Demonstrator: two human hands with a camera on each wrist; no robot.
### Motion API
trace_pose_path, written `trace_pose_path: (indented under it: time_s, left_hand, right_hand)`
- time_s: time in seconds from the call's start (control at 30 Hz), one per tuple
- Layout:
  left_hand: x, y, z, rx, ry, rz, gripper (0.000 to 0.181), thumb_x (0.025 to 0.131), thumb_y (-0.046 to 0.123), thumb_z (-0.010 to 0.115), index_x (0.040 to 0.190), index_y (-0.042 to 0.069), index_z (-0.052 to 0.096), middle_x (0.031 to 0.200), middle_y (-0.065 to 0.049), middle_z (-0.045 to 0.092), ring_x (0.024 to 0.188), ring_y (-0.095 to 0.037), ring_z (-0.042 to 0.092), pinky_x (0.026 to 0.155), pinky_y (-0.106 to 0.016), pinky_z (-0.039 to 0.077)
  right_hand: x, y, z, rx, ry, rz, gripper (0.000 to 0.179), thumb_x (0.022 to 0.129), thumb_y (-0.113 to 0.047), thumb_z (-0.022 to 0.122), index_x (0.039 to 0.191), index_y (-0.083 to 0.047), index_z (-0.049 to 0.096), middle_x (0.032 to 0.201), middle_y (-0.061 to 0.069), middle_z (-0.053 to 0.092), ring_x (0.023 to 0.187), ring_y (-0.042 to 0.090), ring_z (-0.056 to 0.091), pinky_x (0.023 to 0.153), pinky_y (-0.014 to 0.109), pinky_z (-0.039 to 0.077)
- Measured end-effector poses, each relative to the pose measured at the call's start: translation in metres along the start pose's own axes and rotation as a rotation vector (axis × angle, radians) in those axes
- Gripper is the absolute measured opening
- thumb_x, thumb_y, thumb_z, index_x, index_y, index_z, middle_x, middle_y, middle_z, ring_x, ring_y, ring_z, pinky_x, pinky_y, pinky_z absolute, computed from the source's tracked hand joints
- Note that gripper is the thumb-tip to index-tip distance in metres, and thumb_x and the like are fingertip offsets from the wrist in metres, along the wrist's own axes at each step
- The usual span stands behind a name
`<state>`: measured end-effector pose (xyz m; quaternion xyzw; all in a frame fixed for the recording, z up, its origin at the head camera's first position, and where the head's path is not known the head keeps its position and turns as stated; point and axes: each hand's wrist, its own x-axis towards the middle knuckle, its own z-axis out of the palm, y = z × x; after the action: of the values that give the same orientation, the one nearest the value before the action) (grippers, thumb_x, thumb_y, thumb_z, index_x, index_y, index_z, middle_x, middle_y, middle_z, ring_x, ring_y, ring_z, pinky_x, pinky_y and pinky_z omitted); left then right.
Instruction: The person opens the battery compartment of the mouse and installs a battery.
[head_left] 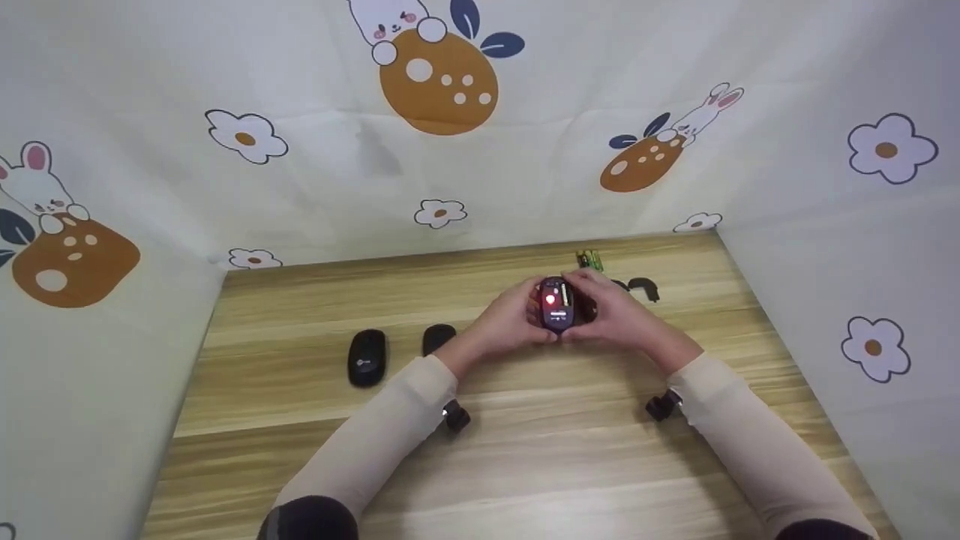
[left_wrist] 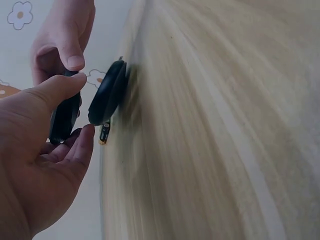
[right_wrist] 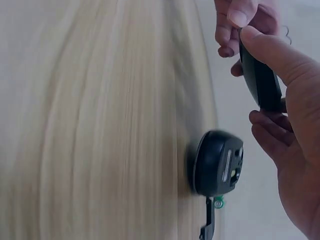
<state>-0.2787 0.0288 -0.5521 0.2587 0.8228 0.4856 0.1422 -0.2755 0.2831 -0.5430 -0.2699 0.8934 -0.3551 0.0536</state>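
Both hands hold a dark computer mouse [head_left: 556,319] up off the table, its underside toward the head camera. A red light glows on it, and a battery [head_left: 565,295] shows in the slot beside the light. My left hand [head_left: 512,311] grips the left side, thumb on one edge and fingers curled beneath. On the other side my right hand [head_left: 611,309] grips it between thumb and fingers, as the right wrist view [right_wrist: 295,120] also shows. Near the right hand another black mouse [right_wrist: 215,162] lies on the table with slots in its underside showing.
Two black mice, one whole [head_left: 367,358] and one partly behind the left forearm [head_left: 439,337], lie to the left. Green batteries [head_left: 590,259] lie at the back, beside a curved black piece [head_left: 643,289]. Patterned cloth [head_left: 330,187] hangs round the wooden table [head_left: 570,450].
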Motion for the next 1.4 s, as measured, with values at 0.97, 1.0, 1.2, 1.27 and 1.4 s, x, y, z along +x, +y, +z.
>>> trace_pose_path:
  time_s: [0.97, 1.0, 1.2, 1.27, 1.4]
  left_hand:
    - [0.028, -0.011, 0.011, 0.608, -0.012, -0.058, 0.098, 0.078, 0.053, 0.099, 0.151, 0.005, 0.055, 0.139, -0.010, 0.057, 0.128, -0.024, 0.057, 0.113, -0.041, 0.055]
    - [0.028, -0.012, 0.011, 0.611, -0.011, -0.055, 0.097, 0.078, 0.053, 0.099, 0.150, 0.005, 0.056, 0.138, -0.010, 0.057, 0.128, -0.024, 0.058, 0.113, -0.041, 0.055]
    - [0.026, -0.010, 0.011, 0.632, -0.003, -0.032, 0.096, 0.078, 0.053, 0.098, 0.147, 0.002, 0.056, 0.135, -0.013, 0.058, 0.125, -0.027, 0.059, 0.111, -0.043, 0.056]
    - [0.025, -0.009, 0.011, 0.635, -0.006, -0.035, 0.097, 0.078, 0.053, 0.099, 0.148, 0.002, 0.056, 0.136, -0.013, 0.058, 0.126, -0.027, 0.058, 0.111, -0.044, 0.056]
    - [0.024, -0.009, 0.011, 0.639, -0.023, -0.043, 0.099, 0.079, 0.052, 0.098, 0.152, 0.003, 0.053, 0.140, -0.013, 0.056, 0.129, -0.027, 0.056, 0.115, -0.043, 0.053]
  right_hand:
    - [0.026, 0.023, -0.001, -0.324, -0.106, -0.133, 0.096, 0.075, -0.044, 0.102, 0.151, 0.000, 0.063, 0.144, 0.015, 0.064, 0.140, 0.034, 0.052, 0.123, 0.052, 0.046]
    - [0.026, 0.023, 0.000, -0.332, -0.106, -0.138, 0.096, 0.075, -0.044, 0.102, 0.150, 0.000, 0.064, 0.144, 0.016, 0.065, 0.140, 0.035, 0.052, 0.123, 0.052, 0.046]
    - [0.026, 0.026, 0.002, -0.366, -0.110, -0.145, 0.096, 0.075, -0.045, 0.102, 0.151, 0.000, 0.064, 0.144, 0.016, 0.064, 0.141, 0.036, 0.051, 0.124, 0.052, 0.044]
    - [0.026, 0.027, 0.003, -0.364, -0.110, -0.137, 0.096, 0.075, -0.046, 0.102, 0.152, -0.001, 0.063, 0.146, 0.016, 0.063, 0.144, 0.036, 0.049, 0.125, 0.053, 0.043]
    - [0.025, 0.028, 0.004, -0.348, -0.109, -0.131, 0.099, 0.075, -0.046, 0.102, 0.154, -0.002, 0.061, 0.152, 0.017, 0.059, 0.148, 0.037, 0.046, 0.127, 0.055, 0.040]
